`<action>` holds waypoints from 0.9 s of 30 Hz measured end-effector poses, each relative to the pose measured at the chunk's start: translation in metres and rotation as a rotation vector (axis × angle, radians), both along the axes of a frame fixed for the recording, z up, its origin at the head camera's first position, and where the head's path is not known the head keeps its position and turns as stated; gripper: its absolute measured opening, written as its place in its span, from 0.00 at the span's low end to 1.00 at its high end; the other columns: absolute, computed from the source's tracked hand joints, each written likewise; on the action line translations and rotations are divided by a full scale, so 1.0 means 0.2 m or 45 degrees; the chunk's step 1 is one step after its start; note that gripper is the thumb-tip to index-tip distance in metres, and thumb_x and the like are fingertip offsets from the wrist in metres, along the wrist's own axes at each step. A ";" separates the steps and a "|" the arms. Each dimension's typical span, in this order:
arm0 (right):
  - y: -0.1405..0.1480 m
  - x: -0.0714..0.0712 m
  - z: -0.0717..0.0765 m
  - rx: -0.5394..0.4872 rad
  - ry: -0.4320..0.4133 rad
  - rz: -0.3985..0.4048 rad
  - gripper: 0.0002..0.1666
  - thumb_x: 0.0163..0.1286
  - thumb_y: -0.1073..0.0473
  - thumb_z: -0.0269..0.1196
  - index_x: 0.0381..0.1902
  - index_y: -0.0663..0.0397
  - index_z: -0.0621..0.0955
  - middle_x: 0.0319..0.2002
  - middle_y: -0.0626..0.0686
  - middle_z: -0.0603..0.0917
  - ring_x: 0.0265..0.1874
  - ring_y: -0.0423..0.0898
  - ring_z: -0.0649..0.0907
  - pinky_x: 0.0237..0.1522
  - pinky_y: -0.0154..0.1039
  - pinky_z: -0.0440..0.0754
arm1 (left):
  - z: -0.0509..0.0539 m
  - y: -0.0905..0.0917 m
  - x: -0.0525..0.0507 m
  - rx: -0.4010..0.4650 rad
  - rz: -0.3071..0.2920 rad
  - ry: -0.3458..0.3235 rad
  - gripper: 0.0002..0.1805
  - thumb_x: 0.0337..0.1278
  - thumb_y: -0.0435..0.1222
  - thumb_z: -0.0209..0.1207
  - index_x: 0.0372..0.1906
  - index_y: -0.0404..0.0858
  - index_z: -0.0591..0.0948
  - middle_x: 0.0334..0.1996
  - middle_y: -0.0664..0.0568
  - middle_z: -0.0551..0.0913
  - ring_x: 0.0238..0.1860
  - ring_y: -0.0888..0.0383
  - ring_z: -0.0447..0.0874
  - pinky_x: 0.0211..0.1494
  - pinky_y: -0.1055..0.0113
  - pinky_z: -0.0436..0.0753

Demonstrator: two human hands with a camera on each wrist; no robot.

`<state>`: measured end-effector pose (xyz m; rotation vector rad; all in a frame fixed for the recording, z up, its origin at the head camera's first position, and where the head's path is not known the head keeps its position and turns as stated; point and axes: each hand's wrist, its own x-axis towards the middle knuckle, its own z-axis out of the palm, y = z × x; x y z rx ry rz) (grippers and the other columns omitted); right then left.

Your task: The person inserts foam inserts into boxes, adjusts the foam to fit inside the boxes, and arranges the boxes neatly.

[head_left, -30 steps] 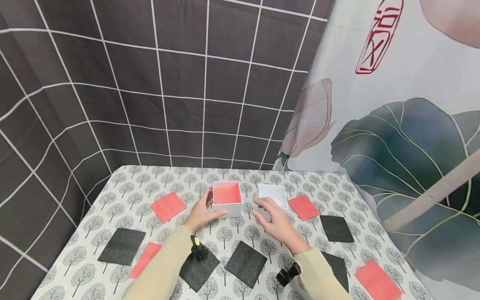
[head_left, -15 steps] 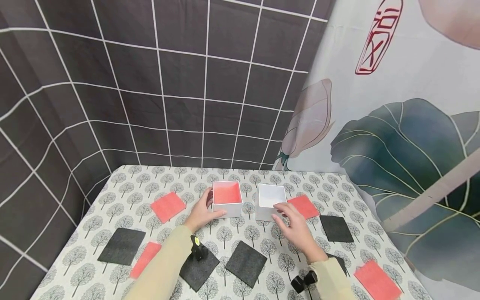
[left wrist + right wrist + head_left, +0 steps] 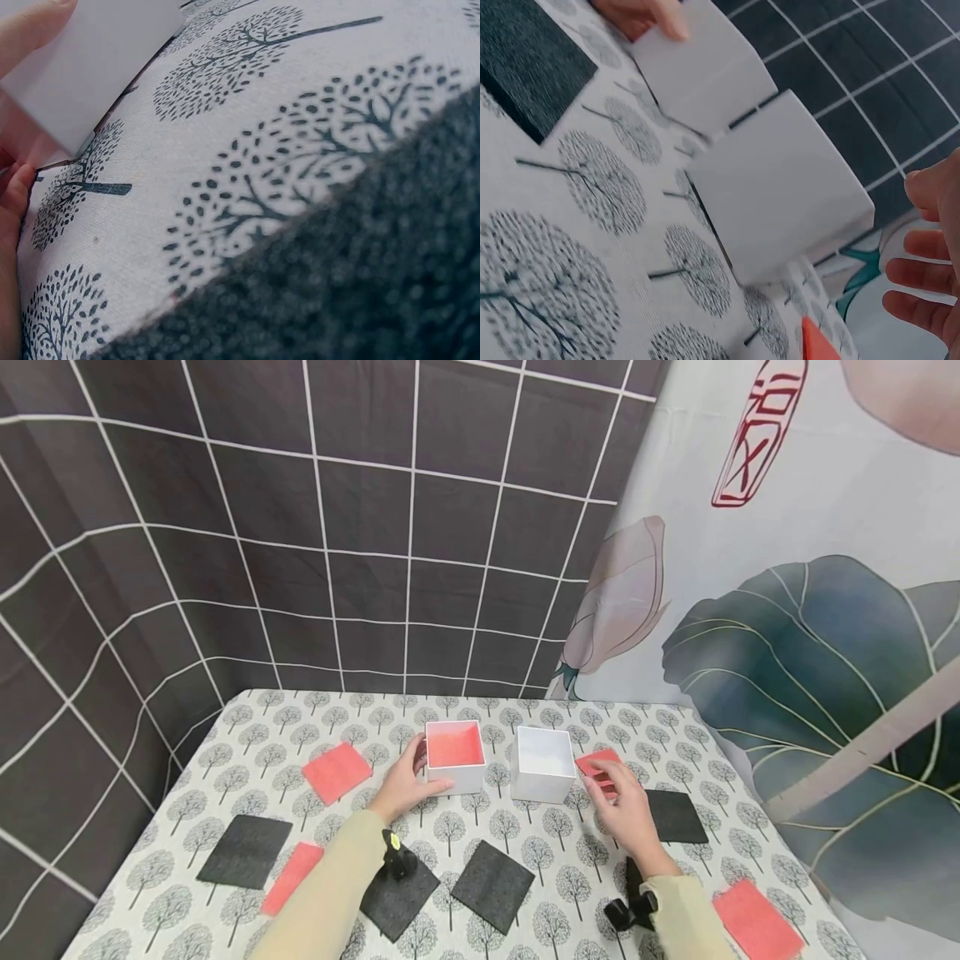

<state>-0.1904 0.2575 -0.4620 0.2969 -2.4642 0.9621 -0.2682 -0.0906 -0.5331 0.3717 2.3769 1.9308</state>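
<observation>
My left hand (image 3: pixel 401 787) holds the left white box (image 3: pixel 467 778) by its near left corner. The thumb (image 3: pixel 30 30) lies on the box's near face, the fingers on its left side. Inside, that open-topped box shows red. Beside it, a little apart, stands the right white box (image 3: pixel 542 785), its inside white. My right hand (image 3: pixel 624 810) hovers over a red felt square (image 3: pixel 597 758) and partly hides it. Its fingers are loosely bent; nothing is visible between them. In the right wrist view the fingers (image 3: pixel 922 276) are apart from the right white box (image 3: pixel 780 195).
Black felt squares (image 3: pixel 492 887) lie around the tree-print tablecloth (image 3: pixel 442 835), several in all. More red squares (image 3: pixel 337 773) lie left and at the near right (image 3: pixel 757 920). A dark grid curtain (image 3: pixel 360 568) hangs behind the table, a floral curtain (image 3: pixel 810 610) at right.
My right hand has moved right, from the near side of the right white box to over the red felt square. The left hand and both boxes have stayed in place.
</observation>
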 end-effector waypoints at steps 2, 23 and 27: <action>0.02 -0.01 0.00 -0.001 -0.028 -0.023 0.17 0.63 0.63 0.62 0.51 0.58 0.78 0.43 0.58 0.79 0.36 0.50 0.81 0.34 0.43 0.82 | 0.00 0.00 0.00 0.004 -0.004 0.009 0.62 0.28 0.52 0.75 0.72 0.42 0.52 0.67 0.45 0.62 0.65 0.48 0.62 0.65 0.60 0.65; 0.17 -0.12 -0.09 0.113 -0.396 -0.203 0.37 0.65 0.55 0.59 0.65 0.69 0.61 0.58 0.70 0.65 0.55 0.66 0.68 0.56 0.62 0.67 | 0.01 0.01 0.00 -0.011 0.003 0.015 0.62 0.27 0.52 0.75 0.72 0.42 0.53 0.66 0.45 0.62 0.65 0.48 0.63 0.65 0.61 0.65; 0.18 -0.14 -0.09 0.179 -0.444 -0.204 0.43 0.62 0.51 0.62 0.66 0.69 0.58 0.59 0.72 0.63 0.57 0.68 0.65 0.58 0.64 0.64 | 0.02 0.00 0.01 0.005 0.001 0.014 0.62 0.28 0.50 0.75 0.72 0.41 0.52 0.66 0.45 0.62 0.65 0.48 0.62 0.65 0.60 0.64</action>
